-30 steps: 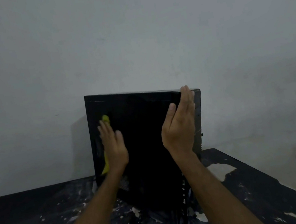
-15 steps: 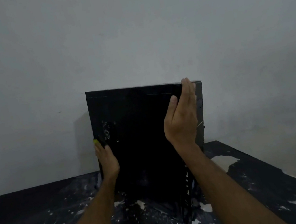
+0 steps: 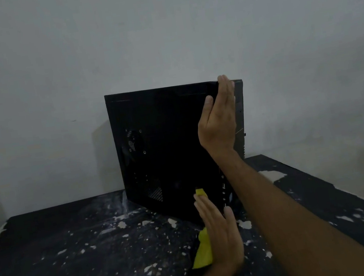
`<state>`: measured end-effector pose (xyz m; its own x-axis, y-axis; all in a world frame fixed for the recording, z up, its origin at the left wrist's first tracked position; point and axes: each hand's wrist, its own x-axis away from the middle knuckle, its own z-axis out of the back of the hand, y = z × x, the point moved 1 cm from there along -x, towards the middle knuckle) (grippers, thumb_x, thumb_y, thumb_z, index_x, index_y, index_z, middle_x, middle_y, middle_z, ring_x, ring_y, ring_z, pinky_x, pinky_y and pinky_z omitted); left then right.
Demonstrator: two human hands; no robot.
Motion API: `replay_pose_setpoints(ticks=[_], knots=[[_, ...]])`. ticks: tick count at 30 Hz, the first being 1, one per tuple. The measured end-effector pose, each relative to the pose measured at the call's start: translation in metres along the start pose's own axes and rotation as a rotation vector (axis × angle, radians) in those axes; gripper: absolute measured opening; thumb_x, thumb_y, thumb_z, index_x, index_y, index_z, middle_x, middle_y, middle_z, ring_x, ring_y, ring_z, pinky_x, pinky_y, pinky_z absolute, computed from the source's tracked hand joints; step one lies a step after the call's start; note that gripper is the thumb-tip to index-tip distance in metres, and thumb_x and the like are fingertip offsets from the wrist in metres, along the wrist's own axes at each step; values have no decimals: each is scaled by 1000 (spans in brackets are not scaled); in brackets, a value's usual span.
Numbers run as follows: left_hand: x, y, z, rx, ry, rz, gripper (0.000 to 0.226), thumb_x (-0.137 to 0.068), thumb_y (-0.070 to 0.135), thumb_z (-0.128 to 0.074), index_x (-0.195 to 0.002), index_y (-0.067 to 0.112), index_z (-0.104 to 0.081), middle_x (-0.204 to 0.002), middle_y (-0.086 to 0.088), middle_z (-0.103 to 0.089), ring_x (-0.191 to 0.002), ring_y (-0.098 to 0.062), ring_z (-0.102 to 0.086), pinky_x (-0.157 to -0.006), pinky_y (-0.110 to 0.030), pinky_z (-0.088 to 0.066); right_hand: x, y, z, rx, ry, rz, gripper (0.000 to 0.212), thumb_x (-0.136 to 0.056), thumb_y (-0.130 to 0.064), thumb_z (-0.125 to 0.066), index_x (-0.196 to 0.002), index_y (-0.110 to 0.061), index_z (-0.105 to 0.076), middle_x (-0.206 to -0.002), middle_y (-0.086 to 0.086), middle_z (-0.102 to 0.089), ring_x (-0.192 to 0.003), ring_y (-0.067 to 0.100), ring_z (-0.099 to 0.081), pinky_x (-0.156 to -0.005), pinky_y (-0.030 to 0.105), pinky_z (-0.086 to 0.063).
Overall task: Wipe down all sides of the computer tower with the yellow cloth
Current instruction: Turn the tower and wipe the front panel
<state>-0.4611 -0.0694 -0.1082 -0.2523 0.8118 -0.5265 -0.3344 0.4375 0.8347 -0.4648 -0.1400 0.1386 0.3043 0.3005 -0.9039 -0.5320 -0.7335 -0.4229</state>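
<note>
Upright, black metal computer tower (image 3: 173, 148) braced by flat right hand (image 3: 219, 120) at top corner — crumpled yellow cloth (image 3: 203, 253) pressed low against side panel under straight-fingered left hand (image 3: 219, 234).

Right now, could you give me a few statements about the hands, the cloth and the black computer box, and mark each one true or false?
1. The right hand lies flat against the computer tower near its top edge. True.
2. The yellow cloth is under the left hand. True.
3. The cloth is draped over the top of the tower. False: it is low, near the tower's bottom corner.
4. The tower stands on a clean white table. False: the table is dark, speckled with pale flecks.
5. A round vent shows on the tower's side. True.
</note>
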Motion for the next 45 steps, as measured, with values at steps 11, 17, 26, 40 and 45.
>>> replay_pose_setpoints(ticks=[11, 17, 26, 40, 45], knots=[[-118, -23, 76, -138, 265, 102, 82, -103, 67, -8, -158, 11, 14, -169, -5, 23, -157, -23, 18, -128, -44, 6, -3, 4, 4, -38, -7, 28, 49, -109, -27, -34, -153, -6, -34, -159, 11, -37, -153, 26, -25, -123, 44, -28], [-9, -5, 48, -240, -180, -282, 88, -98, 11, -49, -162, 26, 10, -169, 16, 20, -156, -27, -18, -109, -19, -40, -5, 4, 5, -46, -22, 35, 50, -109, -28, -34, -154, -6, -33, -160, 11, -35, -154, 27, -23, -123, 48, -28], [-6, -1, 60, -170, -83, -9, 63, -95, 26, -68, -137, 38, -23, -114, 17, -44, -105, 5, -50, -78, -9, -44, -4, 6, 4, -31, -18, 27, 52, -109, -31, -33, -155, -7, -32, -161, 10, -35, -154, 26, -23, -124, 46, -27], [-67, -48, 115, -662, -249, 203, 31, -71, 40, -85, -91, 21, -69, -94, 1, -66, -87, -22, -67, -63, -35, -52, -4, 3, 6, -25, -14, 25, 51, -109, -30, -33, -154, -5, -34, -160, 11, -36, -153, 27, -24, -125, 42, -25], [-124, -75, 162, -634, -234, 340, 23, -74, 21, -89, -68, 13, -68, -68, -1, -63, -68, -18, -64, -57, -30, -49, -5, 3, 4, -16, 5, 23, 51, -109, -29, -32, -154, -5, -33, -160, 11, -36, -153, 25, -25, -124, 42, -27]])
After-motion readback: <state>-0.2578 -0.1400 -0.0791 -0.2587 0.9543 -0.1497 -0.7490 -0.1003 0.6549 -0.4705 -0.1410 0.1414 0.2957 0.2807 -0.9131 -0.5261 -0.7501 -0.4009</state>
